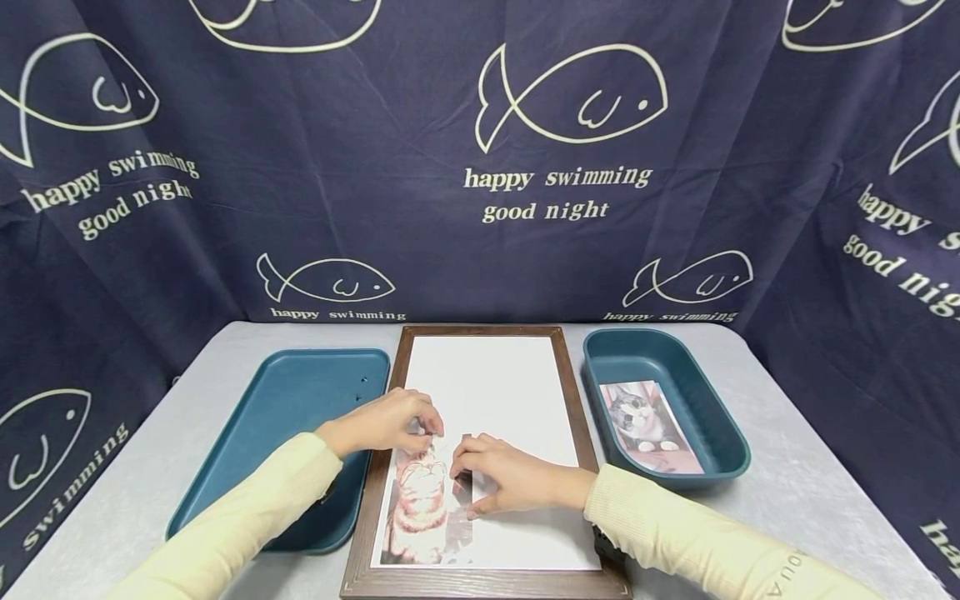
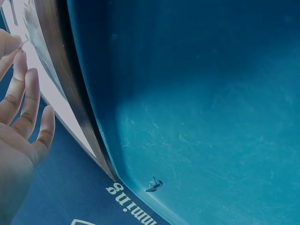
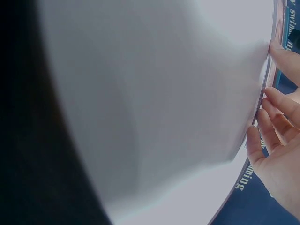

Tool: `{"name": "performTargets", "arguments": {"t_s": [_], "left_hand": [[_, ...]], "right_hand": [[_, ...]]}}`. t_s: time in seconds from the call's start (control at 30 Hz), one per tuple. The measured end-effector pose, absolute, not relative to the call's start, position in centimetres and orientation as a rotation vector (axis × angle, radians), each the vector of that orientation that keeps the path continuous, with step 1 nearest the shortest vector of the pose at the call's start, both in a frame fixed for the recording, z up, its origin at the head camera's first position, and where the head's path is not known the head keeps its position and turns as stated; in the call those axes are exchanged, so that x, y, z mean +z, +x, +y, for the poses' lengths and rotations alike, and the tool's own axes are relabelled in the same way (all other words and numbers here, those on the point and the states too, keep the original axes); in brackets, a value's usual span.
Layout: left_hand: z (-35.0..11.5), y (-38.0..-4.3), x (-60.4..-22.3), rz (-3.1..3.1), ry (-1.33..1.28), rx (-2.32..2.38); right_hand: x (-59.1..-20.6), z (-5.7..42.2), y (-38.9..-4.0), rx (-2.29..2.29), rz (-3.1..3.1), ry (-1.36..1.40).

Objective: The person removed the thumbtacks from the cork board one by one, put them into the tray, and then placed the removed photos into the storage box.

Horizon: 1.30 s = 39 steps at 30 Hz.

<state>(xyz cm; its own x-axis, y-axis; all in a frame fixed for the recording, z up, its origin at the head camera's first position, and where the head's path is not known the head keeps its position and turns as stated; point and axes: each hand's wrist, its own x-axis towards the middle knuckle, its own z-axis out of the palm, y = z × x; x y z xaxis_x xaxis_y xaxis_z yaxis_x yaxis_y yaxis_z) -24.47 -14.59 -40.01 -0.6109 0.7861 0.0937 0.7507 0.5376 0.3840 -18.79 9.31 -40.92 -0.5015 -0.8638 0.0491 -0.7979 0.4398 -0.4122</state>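
Observation:
A wood-framed white board [image 1: 517, 383] lies in the middle of the table. On its near left part is a cat photo [image 1: 420, 500]. My left hand [image 1: 393, 422] is at the top of this photo, thumb and forefinger pinching a small thin pin-like piece [image 2: 25, 43]; its exact kind I cannot tell. The other left fingers are spread in the left wrist view. My right hand [image 1: 510, 475] rests on the photo's right part, fingertips along its edge and thumb lower down. In the right wrist view the right fingers [image 3: 276, 98] lie nearly straight against the sheet's edge.
Left of the board lies a shallow blue tray [image 1: 300, 375] with a few small dark pieces [image 2: 153, 184] near its far right corner. A deeper blue bin [image 1: 720, 425] on the right holds another cat photo [image 1: 651, 425]. Behind the table hangs a dark fish-print curtain [image 1: 420, 167].

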Motion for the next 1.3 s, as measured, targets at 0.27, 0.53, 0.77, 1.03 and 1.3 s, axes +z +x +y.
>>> {"name": "performTargets", "arguments": {"t_s": [0.27, 0.53, 0.77, 1.03, 1.3], "left_hand": [[-15.1, -24.4, -39.5, 2.657, 1.298, 0.669], [-16.2, -24.8, -39.3, 2.728, 1.305, 0.667], [-17.3, -24.9, -38.9, 2.768, 1.274, 0.691], [-18.9, -25.1, -38.4, 2.845, 1.214, 0.64], [-20.7, -25.6, -38.6, 2.898, 1.122, 0.648]], "right_hand": [[-40.8, 9.3, -18.8, -0.588, 2.513, -1.458], [-40.7, 9.3, -18.8, -0.595, 2.515, -1.474], [-40.7, 9.3, -18.8, -0.595, 2.513, -1.448], [-40.7, 9.3, -18.8, -0.597, 2.514, -1.451], [-40.8, 9.3, -18.7, -0.596, 2.514, -1.457]]}}
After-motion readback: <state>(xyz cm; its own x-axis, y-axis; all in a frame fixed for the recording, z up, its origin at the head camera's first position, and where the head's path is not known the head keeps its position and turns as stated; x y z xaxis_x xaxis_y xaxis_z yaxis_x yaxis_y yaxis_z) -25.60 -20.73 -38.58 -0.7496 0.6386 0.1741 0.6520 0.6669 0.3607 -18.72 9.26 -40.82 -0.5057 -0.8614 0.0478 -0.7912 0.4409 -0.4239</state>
